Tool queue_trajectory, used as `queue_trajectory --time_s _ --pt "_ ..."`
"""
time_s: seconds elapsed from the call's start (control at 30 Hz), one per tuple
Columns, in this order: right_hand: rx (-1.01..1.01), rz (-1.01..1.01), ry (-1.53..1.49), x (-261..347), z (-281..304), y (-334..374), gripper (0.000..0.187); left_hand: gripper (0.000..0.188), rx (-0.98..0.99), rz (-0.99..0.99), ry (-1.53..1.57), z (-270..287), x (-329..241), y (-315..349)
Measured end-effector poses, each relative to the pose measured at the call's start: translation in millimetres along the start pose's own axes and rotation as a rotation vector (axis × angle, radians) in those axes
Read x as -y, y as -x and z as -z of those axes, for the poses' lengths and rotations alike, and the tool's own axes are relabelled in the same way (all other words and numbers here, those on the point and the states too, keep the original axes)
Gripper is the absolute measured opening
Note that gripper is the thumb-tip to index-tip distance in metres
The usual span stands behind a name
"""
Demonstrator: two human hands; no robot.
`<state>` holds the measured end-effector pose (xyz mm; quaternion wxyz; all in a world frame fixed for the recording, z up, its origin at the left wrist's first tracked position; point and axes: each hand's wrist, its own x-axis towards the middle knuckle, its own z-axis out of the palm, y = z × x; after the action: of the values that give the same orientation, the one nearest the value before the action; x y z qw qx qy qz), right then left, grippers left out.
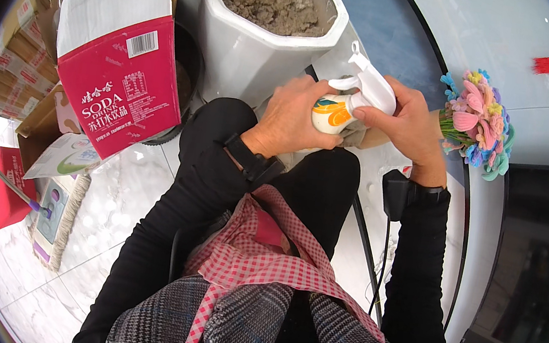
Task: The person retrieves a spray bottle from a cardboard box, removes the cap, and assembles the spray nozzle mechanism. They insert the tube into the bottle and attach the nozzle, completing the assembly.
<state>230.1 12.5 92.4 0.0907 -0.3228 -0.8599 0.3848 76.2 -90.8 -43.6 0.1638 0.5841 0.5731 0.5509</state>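
Note:
A white spray bottle (328,114) with an orange printed on its label lies tilted between my hands, above my knees. My left hand (289,120) is wrapped round its body. The fingers of my right hand (410,118) grip the white trigger spray head (375,89) at the neck, with the thumb laid along its side. Whether the head is screwed tight, I cannot tell. Something beige shows behind the bottle and is mostly hidden.
A white octagonal planter (234,50) of soil stands just ahead. To the left are a pink-red drink carton (127,85), stacked brown boxes (17,64), a red box (4,186) and a flat mop (56,220). A colourful bouquet (476,121) is at the right, above a dark screen (529,271).

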Motion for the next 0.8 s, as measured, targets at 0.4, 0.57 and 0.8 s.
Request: queue_trajectory --time_s 0.4,0.57,0.8 --pt "-0.504 0.019 0.185 1 -50 -8 0.048 0.054 -0.218 -0.047 -0.243 -5 2 0" --pt "-0.083 0.025 0.093 -9 -14 4 0.052 0.055 -0.194 -0.041 -0.196 -4 2 -1" --pt "-0.042 -0.033 -0.520 -27 -15 2 0.038 0.059 -0.122 -0.018 -0.096 -3 2 -1"
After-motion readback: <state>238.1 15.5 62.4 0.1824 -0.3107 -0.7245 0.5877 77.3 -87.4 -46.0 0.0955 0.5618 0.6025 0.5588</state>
